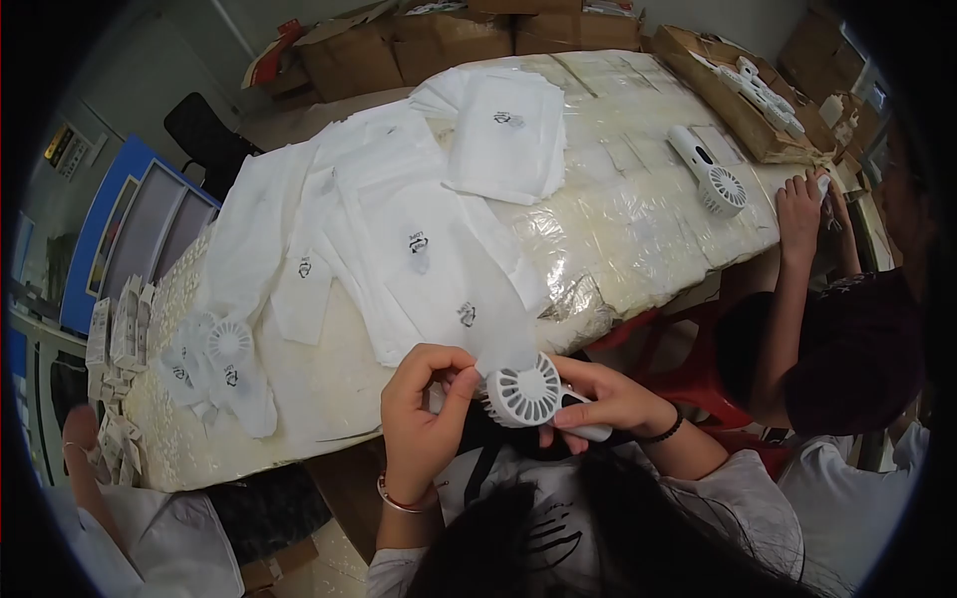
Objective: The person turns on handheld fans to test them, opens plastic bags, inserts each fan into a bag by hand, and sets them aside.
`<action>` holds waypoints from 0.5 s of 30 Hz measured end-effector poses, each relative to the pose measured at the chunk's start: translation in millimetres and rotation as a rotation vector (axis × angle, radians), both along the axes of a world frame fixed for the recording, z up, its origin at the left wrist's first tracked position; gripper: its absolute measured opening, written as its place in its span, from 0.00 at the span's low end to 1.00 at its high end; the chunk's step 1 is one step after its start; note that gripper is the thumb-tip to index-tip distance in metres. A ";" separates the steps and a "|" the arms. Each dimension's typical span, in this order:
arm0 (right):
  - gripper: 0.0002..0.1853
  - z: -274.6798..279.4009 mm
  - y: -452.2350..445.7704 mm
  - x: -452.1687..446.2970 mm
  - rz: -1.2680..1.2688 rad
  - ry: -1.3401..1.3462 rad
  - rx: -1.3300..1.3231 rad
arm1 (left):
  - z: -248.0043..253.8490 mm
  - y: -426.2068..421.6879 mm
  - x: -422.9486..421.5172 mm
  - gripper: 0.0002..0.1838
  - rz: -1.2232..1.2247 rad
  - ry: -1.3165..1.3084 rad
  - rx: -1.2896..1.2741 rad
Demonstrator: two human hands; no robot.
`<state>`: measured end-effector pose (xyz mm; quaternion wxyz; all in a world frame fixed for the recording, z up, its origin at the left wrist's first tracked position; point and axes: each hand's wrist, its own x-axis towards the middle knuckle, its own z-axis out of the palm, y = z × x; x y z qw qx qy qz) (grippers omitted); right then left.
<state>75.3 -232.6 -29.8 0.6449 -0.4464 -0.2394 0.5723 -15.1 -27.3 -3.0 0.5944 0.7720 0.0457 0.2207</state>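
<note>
Right hand (603,399) grip wraps fan handle (595,431), vented face (527,393) exposed; left hand (429,419) pinches bag (506,348) edge, probably steadying it

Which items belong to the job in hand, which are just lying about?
Likely the job:
white fan, in right hand
bag, apparently pinched by left hand
piled bags
bagged fan, far left

Likely just about:
black chair
back cartons
blue-framed panel

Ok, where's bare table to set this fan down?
Best: plastic-covered table between the white bag stack and the loose fan. Smaller: near-left patch between the bagged fan and the spread bags. Crowded: middle, bags overlapping toward the held fan; far right, the open carton.
</note>
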 end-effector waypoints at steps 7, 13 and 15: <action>0.49 8.2 -11.7 -1.7 0.070 0.160 0.222 | 4.0 -1.0 0.2 0.04 -0.098 -0.021 0.119; 0.42 -0.6 3.9 1.2 -0.010 0.160 0.151 | 7.5 2.3 -10.2 0.06 -0.054 -0.110 0.132; 0.41 1.5 4.0 -7.7 -0.162 0.265 0.185 | 4.1 -3.9 -13.5 0.06 -0.025 -0.140 0.193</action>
